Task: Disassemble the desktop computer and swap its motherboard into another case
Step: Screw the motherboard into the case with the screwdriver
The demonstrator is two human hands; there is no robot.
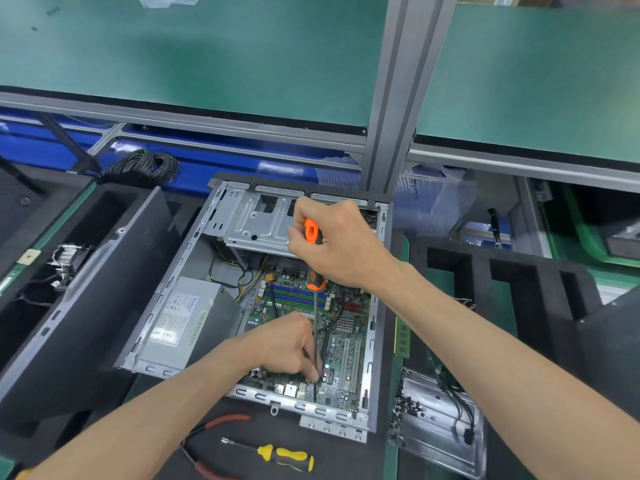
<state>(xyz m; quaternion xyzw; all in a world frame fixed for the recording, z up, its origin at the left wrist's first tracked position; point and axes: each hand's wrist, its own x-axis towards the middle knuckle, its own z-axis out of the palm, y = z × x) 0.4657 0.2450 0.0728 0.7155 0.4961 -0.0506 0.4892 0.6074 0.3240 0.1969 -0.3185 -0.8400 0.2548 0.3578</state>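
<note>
Case (194,271) open, motherboard (346,344) still seated inside it; unscrewing underway, swap not started. Right hand (332,240) clenches orange screwdriver (313,258); left hand (287,344) pinches its shaft near the board's front edge.

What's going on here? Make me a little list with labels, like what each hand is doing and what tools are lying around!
Right hand: right hand grips the orange screwdriver by its handle, shaft pointing down.
Left hand: left hand pinches the shaft low down, near the tip.
Screwdriver tip: on the motherboard, near its front edge.
Computer: open case lying flat, power supply inside on the left.
Spare tools: yellow screwdriver and red-handled pliers in front of the case.
Screws: a tray of screws on the right.
</note>
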